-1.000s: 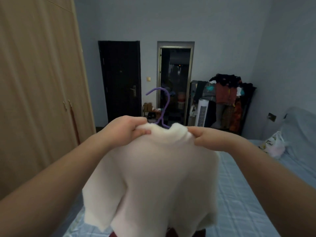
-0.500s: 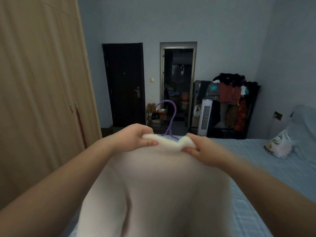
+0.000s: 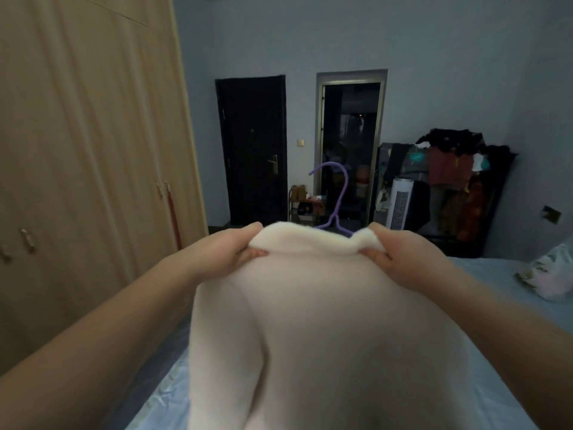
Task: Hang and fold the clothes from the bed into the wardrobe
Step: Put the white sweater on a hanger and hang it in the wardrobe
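Two hands hold a white sweater (image 3: 325, 321) up at the centre of the view. The left hand (image 3: 229, 252) pinches the 9 o'clock end of the collar, fingers curled round the fleece edge, and the right hand (image 3: 400, 256) grips the 3 o'clock end the same way. The collar is stretched between the two grips from 9 to 3. The body hangs below them toward 6 o'clock, so the sweater's long axis runs 12 to 6 with the collar at the top. A purple hanger (image 3: 336, 197) sits in the neck. Only its stem and hook show, rising toward 12 o'clock from behind the middle of the collar, between the hands, with the hook's tip curling toward 9 o'clock. Its arms are hidden under the fabric. The sweater hangs over a blue bed (image 3: 502, 268), which spreads from 6 to 3 o'clock. A wardrobe (image 3: 77, 150) with closed doors fills the 9 o'clock side, apart from the sweater. A dark door (image 3: 252, 150) stands at 12 o'clock, a loaded rack (image 3: 459, 187) at 2 o'clock, and a bag (image 3: 555, 277) lies on the bed at 3 o'clock.
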The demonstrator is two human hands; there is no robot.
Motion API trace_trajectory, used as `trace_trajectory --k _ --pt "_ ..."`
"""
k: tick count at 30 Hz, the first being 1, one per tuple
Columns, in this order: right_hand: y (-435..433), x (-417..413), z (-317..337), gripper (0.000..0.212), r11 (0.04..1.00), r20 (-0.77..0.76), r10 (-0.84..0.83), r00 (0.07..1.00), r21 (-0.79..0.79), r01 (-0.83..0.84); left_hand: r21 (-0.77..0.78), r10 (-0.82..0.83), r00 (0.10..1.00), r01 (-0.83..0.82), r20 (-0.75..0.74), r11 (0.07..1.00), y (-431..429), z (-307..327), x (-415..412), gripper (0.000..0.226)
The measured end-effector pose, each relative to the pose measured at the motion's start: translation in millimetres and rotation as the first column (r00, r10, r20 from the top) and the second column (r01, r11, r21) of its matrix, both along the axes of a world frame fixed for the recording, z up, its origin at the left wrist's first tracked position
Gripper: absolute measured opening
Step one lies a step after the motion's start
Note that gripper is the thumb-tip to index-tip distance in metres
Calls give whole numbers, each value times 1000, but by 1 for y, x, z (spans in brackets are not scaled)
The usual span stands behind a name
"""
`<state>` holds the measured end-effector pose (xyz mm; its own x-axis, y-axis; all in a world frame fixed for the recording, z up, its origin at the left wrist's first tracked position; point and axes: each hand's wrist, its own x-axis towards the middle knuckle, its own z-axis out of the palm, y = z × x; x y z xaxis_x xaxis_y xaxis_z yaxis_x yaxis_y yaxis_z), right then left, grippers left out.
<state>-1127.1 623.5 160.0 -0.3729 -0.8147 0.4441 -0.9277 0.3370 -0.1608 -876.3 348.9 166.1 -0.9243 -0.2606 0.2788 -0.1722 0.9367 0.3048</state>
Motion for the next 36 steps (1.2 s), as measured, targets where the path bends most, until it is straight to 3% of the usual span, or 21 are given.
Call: trace_trajectory --k 3,6,8,14,18,20,22,24,26,28,30,32,34,36 --pt "10 -12 4 26 997 94 48 994 61 -53 153 -123 988 108 90 982 14 29 -2 36" --pt "18 -19 10 23 989 156 119 981 65 -131 360 -194 943 88 269 929 30 51 -4 37" --pt "20 -19 13 23 979 178 183 967 57 -196 405 -197 928 56 316 912 34 58 -2 35" --pt "0 -7 12 19 957 93 290 952 -13 -290 478 -80 970 -42 231 877 38 40 8 33" --pt "-28 -2 -4 26 969 21 230 973 -103 -226 561 -15 986 -81 164 824 42 18 31 37" --pt "-42 7 -13 25 964 7 241 971 -121 -238 522 54 989 -118 135 845 40 11 49 38" --pt "-54 19 -16 22 956 -23 259 966 -133 -260 427 236 970 -238 59 872 29 -6 69 36" --pt "-65 29 -14 24 959 -18 249 968 -138 -249 346 443 896 -413 -10 842 21 -34 98 74" --pt "-77 38 -13 28 964 -2 228 974 -140 -226 390 529 848 -489 6 780 23 -65 125 121" --pt "-90 52 -11 30 958 40 250 967 -157 -241 476 556 831 -479 -24 737 26 -92 139 138" --pt "-104 74 -7 31 947 59 292 955 -159 -279 535 688 714 -532 -133 656 20 -100 148 125" --pt "-118 97 0 31 938 54 328 943 -139 -318 492 775 591 -617 -226 614 3 -100 171 84" --pt "-130 117 6 30 932 25 349 937 -108 -345 381 746 601 -643 -287 665 -10 -94 211 46" --pt "-142 135 11 30 928 12 364 931 -94 -362 405 657 699 -533 -284 743 -18 -81 259 41"
